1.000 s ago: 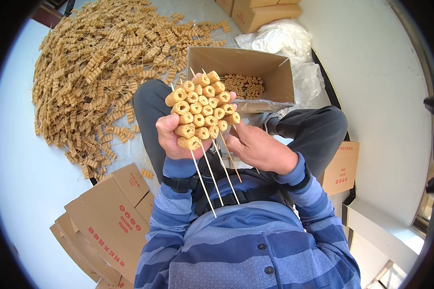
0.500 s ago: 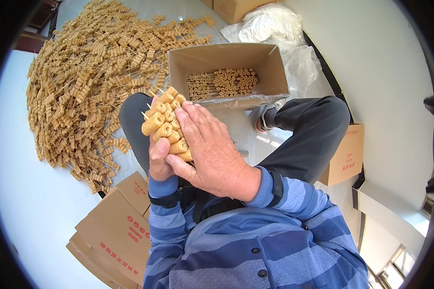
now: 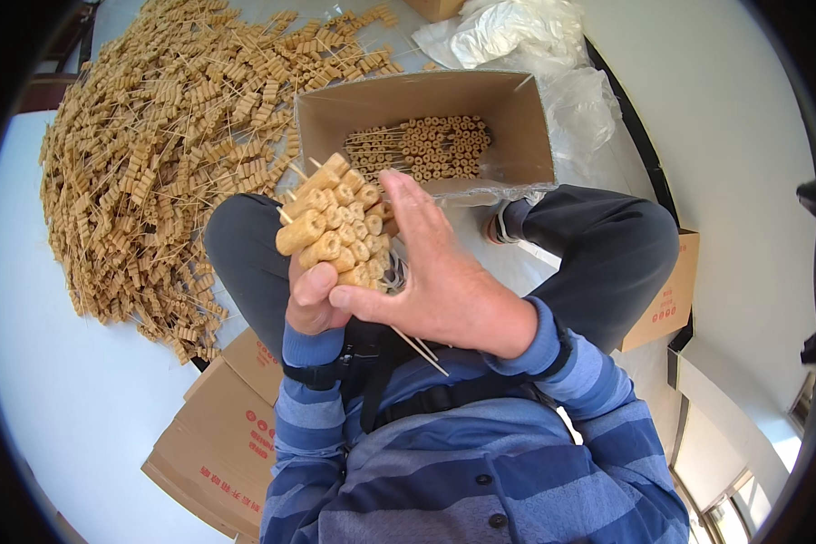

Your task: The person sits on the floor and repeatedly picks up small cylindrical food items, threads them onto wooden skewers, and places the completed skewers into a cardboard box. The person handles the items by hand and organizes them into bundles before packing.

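A bundle of skewers threaded with tan, hollow rolled pieces (image 3: 340, 222) is held up over my lap, tilted. My left hand (image 3: 310, 295) grips it from the left and below, thumb across the lower pieces; its other fingers are hidden behind. My right hand (image 3: 449, 281) is cupped along the bundle's right side, fingers stretched out and the palm apart from it. The right thumb lies against the lower edge. Bare stick ends poke out at the upper left, and thin sticks (image 3: 420, 349) show below my right hand. Beyond it, an open cardboard box (image 3: 508, 118) contains rows of similar skewers (image 3: 440, 145).
A large heap of loose skewers (image 3: 154, 172) spreads over the floor at the left. Flattened cartons (image 3: 218, 435) lie at the lower left. Clear plastic sheeting (image 3: 526, 41) is bunched behind the box. Another carton (image 3: 671, 299) stands by my right knee.
My right hand has moved off the bundle's face to its right side, its fingers lifting apart. The bundle has turned, showing more roll ends, and shifted slightly right.
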Action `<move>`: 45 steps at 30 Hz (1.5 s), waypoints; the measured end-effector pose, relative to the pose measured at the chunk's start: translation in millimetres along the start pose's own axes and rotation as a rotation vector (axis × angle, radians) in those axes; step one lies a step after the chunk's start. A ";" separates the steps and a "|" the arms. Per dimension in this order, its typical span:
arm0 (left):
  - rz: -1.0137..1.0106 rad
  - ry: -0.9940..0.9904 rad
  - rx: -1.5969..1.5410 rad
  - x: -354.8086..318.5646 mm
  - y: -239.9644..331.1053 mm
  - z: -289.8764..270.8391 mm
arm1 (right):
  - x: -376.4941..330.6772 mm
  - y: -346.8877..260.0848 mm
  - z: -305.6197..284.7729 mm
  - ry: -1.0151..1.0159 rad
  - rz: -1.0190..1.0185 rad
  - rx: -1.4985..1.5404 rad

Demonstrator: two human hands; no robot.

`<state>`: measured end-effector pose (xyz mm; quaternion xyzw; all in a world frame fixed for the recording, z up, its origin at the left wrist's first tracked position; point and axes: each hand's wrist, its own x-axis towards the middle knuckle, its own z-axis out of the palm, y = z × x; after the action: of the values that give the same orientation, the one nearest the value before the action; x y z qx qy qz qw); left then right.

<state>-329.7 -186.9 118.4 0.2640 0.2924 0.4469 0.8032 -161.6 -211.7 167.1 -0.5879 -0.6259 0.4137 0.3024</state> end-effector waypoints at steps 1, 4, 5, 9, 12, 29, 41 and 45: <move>0.021 -0.008 -0.058 6.4 -3.1 2.6 | 5.5 3.5 -4.0 -0.048 0.045 0.054; 0.002 -0.008 -0.131 16.8 -7.6 9.1 | 20.9 8.7 -9.5 -0.121 0.092 0.150; 0.002 0.001 -0.106 17.7 -7.2 10.6 | 24.7 8.4 -9.3 -0.119 0.079 0.139; 0.026 -0.001 -0.134 20.3 -1.8 17.7 | 34.8 2.9 -12.2 -0.126 0.058 0.028; 0.074 0.025 -0.146 23.5 6.3 23.5 | 44.1 -1.7 -14.4 -0.135 0.024 0.042; 0.118 -0.125 -0.049 68.6 57.9 -0.9 | 119.2 -16.3 -19.7 -0.284 0.016 0.206; 0.476 0.227 0.352 37.9 130.6 -102.1 | 184.9 121.5 -4.9 -0.469 0.143 -0.545; 0.363 0.369 0.461 38.2 124.2 -111.7 | 189.7 180.4 39.8 -0.595 0.082 -0.890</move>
<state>-462.1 -78.1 117.6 0.4012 0.4742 0.5446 0.5636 -132.3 -37.1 -29.8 -0.5406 -0.7761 0.2683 -0.1829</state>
